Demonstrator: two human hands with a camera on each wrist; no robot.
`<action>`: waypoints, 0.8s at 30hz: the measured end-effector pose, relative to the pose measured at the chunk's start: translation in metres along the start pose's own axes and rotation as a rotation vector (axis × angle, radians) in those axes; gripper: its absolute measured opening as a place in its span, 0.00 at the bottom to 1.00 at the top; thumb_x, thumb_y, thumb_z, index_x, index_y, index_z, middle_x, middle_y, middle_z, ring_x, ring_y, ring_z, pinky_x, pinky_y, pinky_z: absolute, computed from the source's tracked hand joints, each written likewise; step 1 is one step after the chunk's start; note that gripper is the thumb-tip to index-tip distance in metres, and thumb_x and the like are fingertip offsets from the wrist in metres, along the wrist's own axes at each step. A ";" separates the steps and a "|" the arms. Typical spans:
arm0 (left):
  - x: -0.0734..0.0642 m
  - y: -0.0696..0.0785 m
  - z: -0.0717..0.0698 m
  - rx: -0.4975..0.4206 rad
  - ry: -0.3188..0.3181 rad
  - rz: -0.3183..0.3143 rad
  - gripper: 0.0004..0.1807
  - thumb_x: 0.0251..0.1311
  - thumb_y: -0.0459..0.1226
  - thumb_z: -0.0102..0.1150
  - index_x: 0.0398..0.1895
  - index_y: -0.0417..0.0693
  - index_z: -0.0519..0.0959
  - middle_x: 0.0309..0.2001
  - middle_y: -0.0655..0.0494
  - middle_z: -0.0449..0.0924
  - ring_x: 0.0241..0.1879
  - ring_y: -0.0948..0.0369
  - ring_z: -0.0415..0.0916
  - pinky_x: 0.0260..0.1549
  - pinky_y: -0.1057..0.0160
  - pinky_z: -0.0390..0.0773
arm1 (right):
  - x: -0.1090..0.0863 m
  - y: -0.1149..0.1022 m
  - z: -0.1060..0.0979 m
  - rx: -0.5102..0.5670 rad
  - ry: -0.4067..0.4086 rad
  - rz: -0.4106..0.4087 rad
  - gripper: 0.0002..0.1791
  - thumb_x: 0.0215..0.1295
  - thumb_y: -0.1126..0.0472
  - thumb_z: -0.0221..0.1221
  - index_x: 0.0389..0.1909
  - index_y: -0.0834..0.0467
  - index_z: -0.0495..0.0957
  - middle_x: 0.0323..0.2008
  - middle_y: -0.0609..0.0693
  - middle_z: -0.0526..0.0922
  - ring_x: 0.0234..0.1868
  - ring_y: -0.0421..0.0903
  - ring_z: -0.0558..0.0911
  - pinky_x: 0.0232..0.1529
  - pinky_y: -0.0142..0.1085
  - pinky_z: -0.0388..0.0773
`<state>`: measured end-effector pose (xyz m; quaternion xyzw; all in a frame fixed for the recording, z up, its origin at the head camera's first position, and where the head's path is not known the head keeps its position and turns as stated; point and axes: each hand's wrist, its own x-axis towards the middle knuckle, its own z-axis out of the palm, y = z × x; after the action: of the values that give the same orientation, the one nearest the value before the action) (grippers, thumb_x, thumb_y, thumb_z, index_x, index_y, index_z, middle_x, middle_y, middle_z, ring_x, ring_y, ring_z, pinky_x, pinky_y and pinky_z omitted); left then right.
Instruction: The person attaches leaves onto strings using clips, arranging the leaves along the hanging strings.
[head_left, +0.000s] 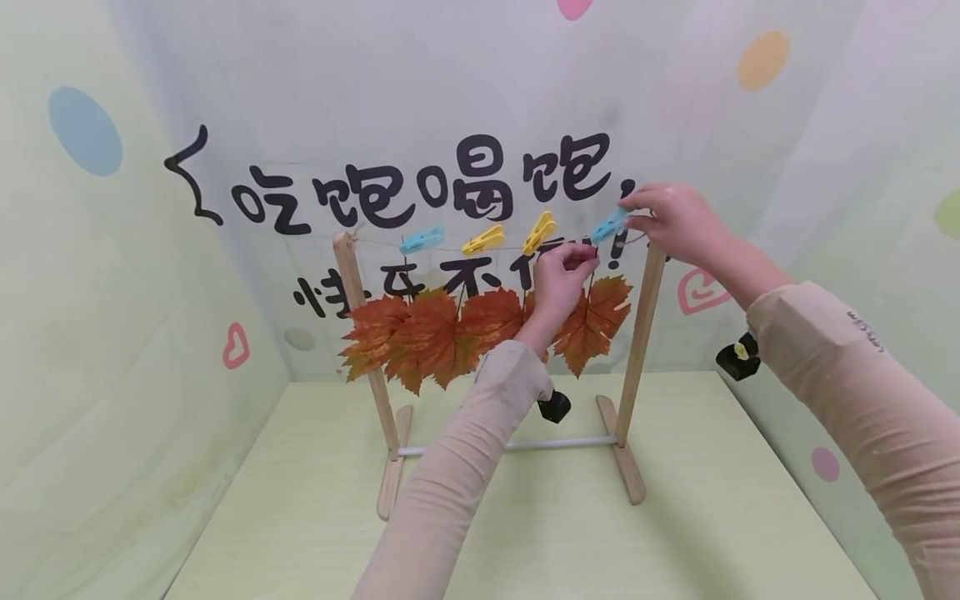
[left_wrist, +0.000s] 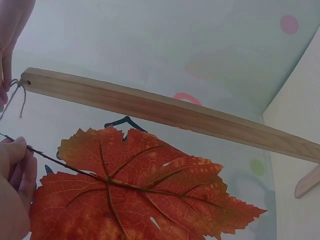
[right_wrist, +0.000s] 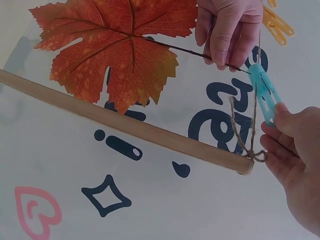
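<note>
Near the right post, my right hand (head_left: pixel 678 223) pinches the end of a blue clothespin (head_left: pixel 609 226) at the string. My left hand (head_left: pixel 561 283) pinches the dark stem of an orange-red leaf (head_left: pixel 592 321). In the right wrist view the stem's tip meets the nose of the blue clothespin (right_wrist: pixel 265 92). The left wrist view shows this leaf (left_wrist: pixel 130 185) hanging below my left fingers. Farther left, more leaves (head_left: pixel 438 333) hang by their stems from another blue clothespin (head_left: pixel 422 240) and two yellow clothespins (head_left: pixel 483 240). My left hand and forearm hide part of the row.
A wooden frame with a left post (head_left: pixel 367 350), a right post (head_left: pixel 642 350) and a white crossbar (head_left: pixel 525 445) stands on the pale table (head_left: pixel 300 500). The string is tied at both post tops. Behind it is a wall (head_left: pixel 450 75) with black lettering.
</note>
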<state>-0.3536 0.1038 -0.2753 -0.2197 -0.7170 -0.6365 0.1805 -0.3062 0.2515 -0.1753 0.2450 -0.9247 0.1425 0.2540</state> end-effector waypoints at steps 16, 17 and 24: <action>-0.001 -0.002 0.000 0.007 0.007 0.013 0.08 0.53 0.33 0.62 0.36 0.40 0.82 0.35 0.49 0.82 0.31 0.62 0.78 0.34 0.75 0.77 | -0.001 0.001 0.001 -0.030 -0.032 -0.001 0.18 0.60 0.67 0.57 0.50 0.71 0.73 0.45 0.66 0.78 0.44 0.59 0.77 0.44 0.49 0.74; -0.001 -0.002 0.000 0.007 0.009 0.017 0.08 0.53 0.33 0.62 0.36 0.40 0.82 0.35 0.49 0.82 0.32 0.62 0.78 0.34 0.75 0.77 | -0.001 0.001 0.001 -0.030 -0.029 0.000 0.18 0.60 0.67 0.58 0.50 0.71 0.73 0.45 0.66 0.78 0.44 0.59 0.77 0.44 0.49 0.74; -0.002 -0.002 0.000 0.002 -0.003 0.025 0.09 0.53 0.33 0.62 0.37 0.38 0.81 0.35 0.48 0.83 0.32 0.61 0.79 0.35 0.74 0.77 | -0.002 0.002 0.004 -0.014 0.002 0.003 0.20 0.59 0.67 0.58 0.52 0.71 0.72 0.45 0.66 0.78 0.42 0.58 0.77 0.41 0.48 0.74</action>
<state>-0.3526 0.1030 -0.2777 -0.2296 -0.7153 -0.6329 0.1876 -0.3070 0.2525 -0.1802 0.2417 -0.9258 0.1368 0.2564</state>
